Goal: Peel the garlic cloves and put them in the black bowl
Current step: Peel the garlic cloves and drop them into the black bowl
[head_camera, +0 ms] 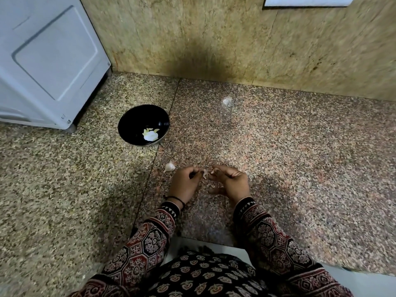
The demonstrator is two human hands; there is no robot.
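Note:
A black bowl [128, 123] stands on the speckled granite counter, left of the middle, with pale peeled garlic pieces [150, 134] at its bottom. One unpeeled garlic clove [169, 167] lies on the counter below the bowl, just left of my hands. My left hand [185, 184] and my right hand [230, 180] meet over the counter, and both pinch a small garlic clove [205, 173] between their fingertips. Most of that clove is hidden by my fingers.
A white appliance [47, 61] stands at the back left, close to the bowl. A stone wall [214, 39] backs the counter. A faint white smudge or scrap of skin [227, 101] lies far behind my hands. The counter's front edge [214, 240] runs just below my wrists.

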